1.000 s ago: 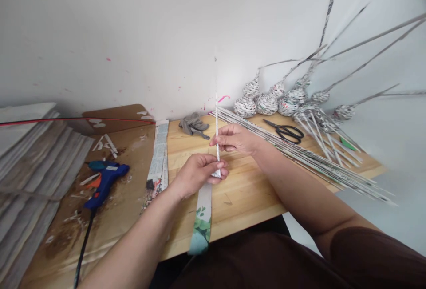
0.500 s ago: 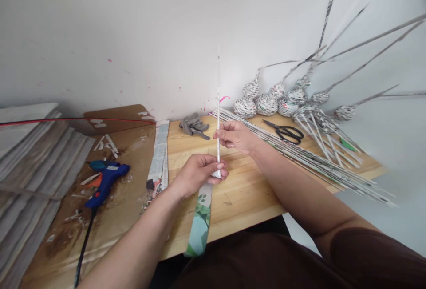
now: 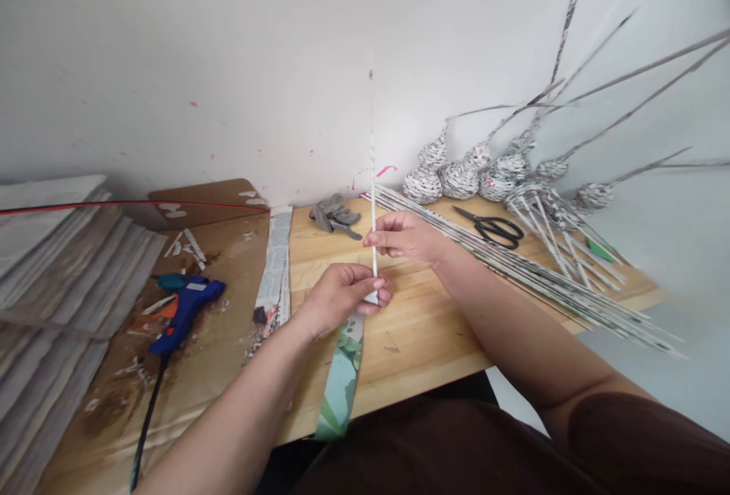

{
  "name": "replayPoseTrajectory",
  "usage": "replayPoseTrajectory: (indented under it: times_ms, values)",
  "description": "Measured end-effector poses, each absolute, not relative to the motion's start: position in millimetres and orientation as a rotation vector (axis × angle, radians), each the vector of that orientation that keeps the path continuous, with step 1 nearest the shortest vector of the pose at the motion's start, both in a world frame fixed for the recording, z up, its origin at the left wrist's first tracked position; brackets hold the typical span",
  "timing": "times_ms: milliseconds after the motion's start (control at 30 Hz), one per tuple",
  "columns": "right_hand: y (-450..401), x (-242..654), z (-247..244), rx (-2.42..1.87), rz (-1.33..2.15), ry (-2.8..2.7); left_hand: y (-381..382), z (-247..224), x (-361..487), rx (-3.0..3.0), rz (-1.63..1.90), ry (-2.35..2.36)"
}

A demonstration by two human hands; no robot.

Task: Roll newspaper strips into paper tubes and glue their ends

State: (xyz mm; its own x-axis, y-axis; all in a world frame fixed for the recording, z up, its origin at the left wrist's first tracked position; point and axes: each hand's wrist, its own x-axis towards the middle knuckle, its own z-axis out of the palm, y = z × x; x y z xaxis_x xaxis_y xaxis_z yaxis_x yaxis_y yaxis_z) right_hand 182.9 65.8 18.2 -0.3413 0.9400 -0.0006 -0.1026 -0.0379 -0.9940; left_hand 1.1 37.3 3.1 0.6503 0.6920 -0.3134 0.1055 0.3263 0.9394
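Between my hands a thin rolled paper tube (image 3: 373,210) stands upright, its top reaching up against the white wall. My left hand (image 3: 345,297) pinches the tube's lower end, where it meets a paper strip (image 3: 342,381) with a green leaf print. That strip trails down from under my left hand to the table's front edge. Higher up, my right hand (image 3: 407,238) grips the tube between thumb and fingers. Just behind my hands a crumpled grey cloth or glove (image 3: 334,214) rests on the wooden table (image 3: 422,350).
To the right lie black scissors (image 3: 493,227), a bundle of paper tubes (image 3: 525,274) and several woven paper gourd shapes (image 3: 459,179) with long stems. On the left are newspaper strips (image 3: 274,263), a blue glue gun (image 3: 185,316) on cardboard, and a tall paper stack (image 3: 57,290).
My right hand has shifted slightly down the tube. The strip's printed part has moved a little under my left hand. The whole view has drifted slightly.
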Motion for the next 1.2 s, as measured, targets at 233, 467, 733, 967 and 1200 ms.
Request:
replayPoseTrajectory:
  times_ms: [233,467,733,967,1200]
  values:
    - [65.8,184.1,17.3,-0.956,1.574,-1.406,36.9,2.1,0.7,1.214,0.445,0.803]
    - [67.3,182.9,16.2,-0.984,1.477,-1.321,37.2,-0.9,0.3,1.250,0.450,0.809]
    - [64.9,183.7,20.6,-1.089,1.366,-1.347,38.8,-5.4,1.0,1.236,0.456,0.790]
    - [61.8,183.9,24.1,-1.140,1.260,-1.520,39.1,-2.5,0.9,1.243,0.457,0.807]
    - [61.5,183.9,24.6,-1.112,1.390,-1.624,39.5,-4.2,0.9,1.216,0.463,0.805]
